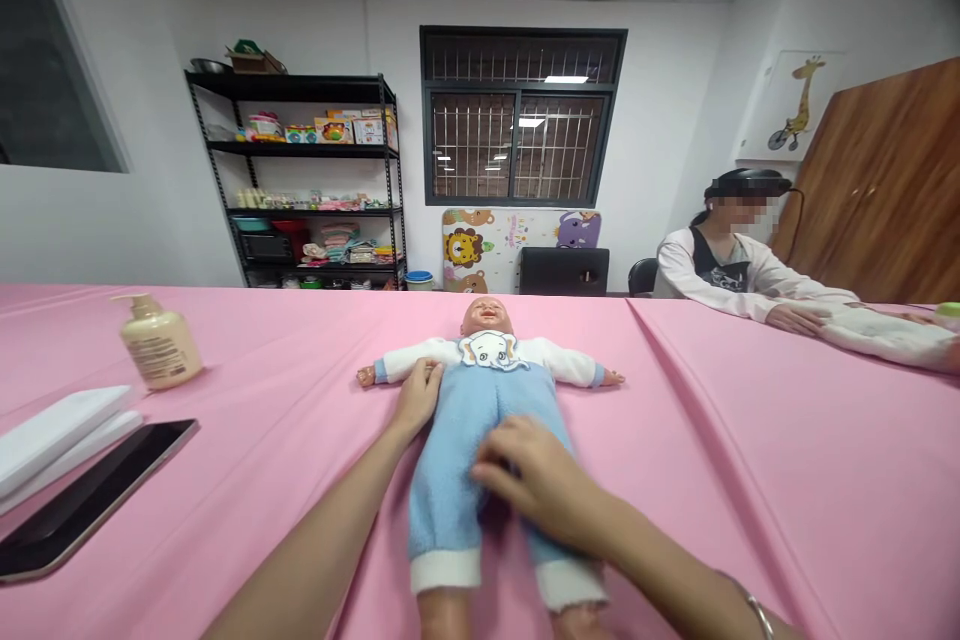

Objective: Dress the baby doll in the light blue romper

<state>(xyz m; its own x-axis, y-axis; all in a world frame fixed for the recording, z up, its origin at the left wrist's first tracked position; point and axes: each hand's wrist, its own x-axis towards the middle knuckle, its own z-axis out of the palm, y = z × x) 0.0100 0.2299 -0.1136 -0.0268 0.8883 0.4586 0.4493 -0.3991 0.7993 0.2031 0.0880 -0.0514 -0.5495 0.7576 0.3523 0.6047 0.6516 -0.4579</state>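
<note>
Doll: The doll (499, 398) lies on its back in the middle of the pink tabletop (292, 350), head away from us, arms spread wide, legs toward us.
Suit: The doll wears a soft blue and white suit (446, 480), with an elephant face (493, 352) on the chest. We think small, soft pulls would keep it flat and neat.
Left hand: Our left hand (417, 398) rests on the doll's side, just below its arm. We can't tell if it pinches the suit. A light press there should stop the doll sliding.
Right hand: Our right hand (529, 475) is over the legs, fingers bent. It is blurry, so we can't tell if it grips anything. Slow, gentle fingers would work best here.
Bottle and phone: The bottle (160, 348) and the phone (94, 495) are off to our left, well apart from the doll, so our elbows should have room.
Other person: Another person (709, 265) sits far to our right, a hand (796, 318) on a white bundle (885, 335).
</note>
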